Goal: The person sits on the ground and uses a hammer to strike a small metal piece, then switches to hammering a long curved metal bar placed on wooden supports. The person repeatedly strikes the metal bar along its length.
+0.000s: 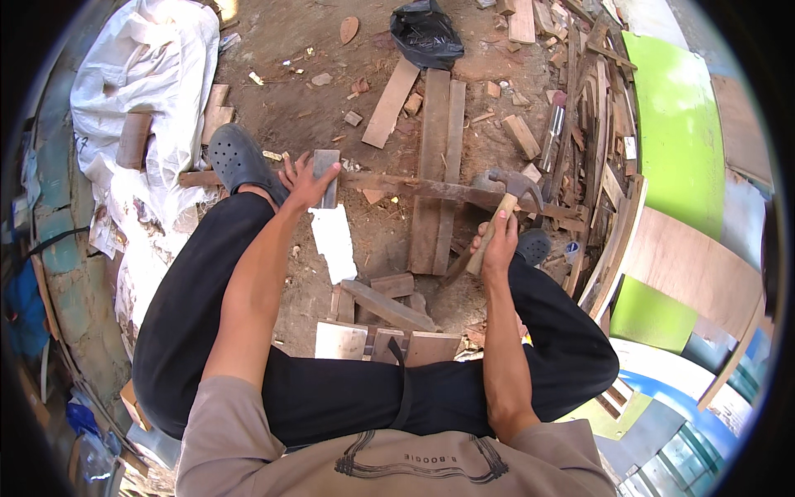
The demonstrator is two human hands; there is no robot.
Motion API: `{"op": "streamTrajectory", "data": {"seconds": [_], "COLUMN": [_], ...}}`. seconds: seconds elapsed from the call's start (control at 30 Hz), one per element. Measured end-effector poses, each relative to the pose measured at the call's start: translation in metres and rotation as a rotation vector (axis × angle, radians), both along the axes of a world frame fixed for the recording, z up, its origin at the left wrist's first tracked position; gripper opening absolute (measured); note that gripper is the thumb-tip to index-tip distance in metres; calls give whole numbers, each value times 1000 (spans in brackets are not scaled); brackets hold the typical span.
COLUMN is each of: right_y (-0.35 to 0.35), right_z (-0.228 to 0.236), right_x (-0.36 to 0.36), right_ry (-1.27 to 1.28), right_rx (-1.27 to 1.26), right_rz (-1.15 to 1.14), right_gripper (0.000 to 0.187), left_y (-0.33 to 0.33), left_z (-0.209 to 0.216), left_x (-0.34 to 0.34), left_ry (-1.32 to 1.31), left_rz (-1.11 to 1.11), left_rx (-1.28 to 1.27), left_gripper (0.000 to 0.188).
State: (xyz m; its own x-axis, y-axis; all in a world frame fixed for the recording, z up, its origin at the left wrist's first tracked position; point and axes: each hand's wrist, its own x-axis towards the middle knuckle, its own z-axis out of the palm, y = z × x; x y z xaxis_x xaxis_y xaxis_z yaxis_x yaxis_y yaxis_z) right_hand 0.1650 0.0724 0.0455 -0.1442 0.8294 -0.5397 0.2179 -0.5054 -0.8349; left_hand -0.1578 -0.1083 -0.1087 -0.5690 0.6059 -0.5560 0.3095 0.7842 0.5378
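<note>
My left hand (309, 182) is closed on a small grey wooden block (327, 192), with the thumb lying across its face. The block is at a long narrow wooden plank (406, 184) that runs crosswise in front of me. Whether it rests on the plank or is just above it, I cannot tell. In my right hand (498, 242) is a claw hammer (487, 239), gripped by its pale wooden handle. The hammer's metal head points away from me, over the right part of the plank. The block and hammer are well apart.
Two long boards (432, 166) lie lengthwise under the plank, near a black plastic bag (426, 35) holding thin dark pieces. Scrap wood (600, 124) is piled at right beside green panels (672, 124). A white sack (145, 62) lies at left. Short offcuts (389, 302) lie between my legs.
</note>
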Motion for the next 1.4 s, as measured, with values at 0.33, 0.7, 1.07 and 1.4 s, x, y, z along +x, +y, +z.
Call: {"op": "streamTrajectory", "data": {"seconds": [0.33,0.7,1.07,1.4], "right_y": [-41,-46,-77,-128], "right_z": [-31,-36,-32,-8], "right_x": [-3,-26,-55,-55], "right_ry": [83,21,-86,-181], "right_rx": [-269,-350,-301,649], "right_rz": [55,148,78,585], "right_gripper": [36,37,36,58], "left_y": [-2,2,0,0], "left_z": [-1,-2,-8,-7], "left_x": [0,-4,0,-3], "left_ry": [3,25,28,28], "left_rz": [10,4,41,67], "left_rx": [-8,-45,-48,-16], "left_gripper": [110,106,113,111]}}
